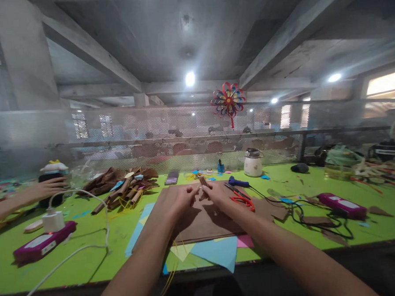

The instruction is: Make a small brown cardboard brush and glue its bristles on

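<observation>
My left hand [186,198] is closed in a pinch above a stack of brown paper [218,224]; what its fingertips hold is too small to make out. Close beside it, my right hand [215,195] is closed around what looks like a small folded piece of brown paper [203,182]. The fingertips of both hands nearly meet. Right of my right hand lie orange-handled scissors [246,203] and a blue-handled tool with a black cord [238,181]. Under the brown paper's near edge stick out light blue paper [218,253] and yellow and pink sheets.
Rolled brown paper bundles [125,191] lie at left, near another person's hand [52,187] by a dark cup. Purple power strips [45,242] sit on both sides, with loose cables. A white jug [252,162] stands behind. A flower-shaped pinwheel [228,100] hangs at the mesh partition.
</observation>
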Available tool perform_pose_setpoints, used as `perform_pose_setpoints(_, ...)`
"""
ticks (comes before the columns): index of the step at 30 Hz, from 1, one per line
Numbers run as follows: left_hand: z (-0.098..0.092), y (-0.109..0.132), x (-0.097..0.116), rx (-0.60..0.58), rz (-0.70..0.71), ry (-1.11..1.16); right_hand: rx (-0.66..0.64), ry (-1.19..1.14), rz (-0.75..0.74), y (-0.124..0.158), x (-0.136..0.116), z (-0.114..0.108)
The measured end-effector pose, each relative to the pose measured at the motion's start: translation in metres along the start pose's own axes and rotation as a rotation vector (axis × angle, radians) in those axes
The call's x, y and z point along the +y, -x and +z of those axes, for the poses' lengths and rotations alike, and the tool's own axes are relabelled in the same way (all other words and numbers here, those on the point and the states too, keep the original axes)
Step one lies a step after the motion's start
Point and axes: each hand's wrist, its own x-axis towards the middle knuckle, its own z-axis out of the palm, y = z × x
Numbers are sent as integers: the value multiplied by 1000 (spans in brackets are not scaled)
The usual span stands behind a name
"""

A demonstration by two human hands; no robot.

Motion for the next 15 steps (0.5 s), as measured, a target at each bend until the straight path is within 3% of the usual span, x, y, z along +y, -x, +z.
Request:
perform_pose_setpoints(1,1,-2,-5,-9,-21,89,-23,-26,7,0,-6,1)
perform_pose_setpoints(3,2,-6,-15,-144,-71,347,-66,-100,23,1,-14,3)
perform_pose_setpoints(8,5,-13,-23,-340,-100,627,-132,-551,216,4,-11,10)
perform_pose_setpoints(11,5,-14,-24,-354,-96,647,-187,-655,279,5,-4,9)
perform_pose_setpoints(15,7,-16,-28,-335,-90,590,-244,-678,216,8,-4,3)
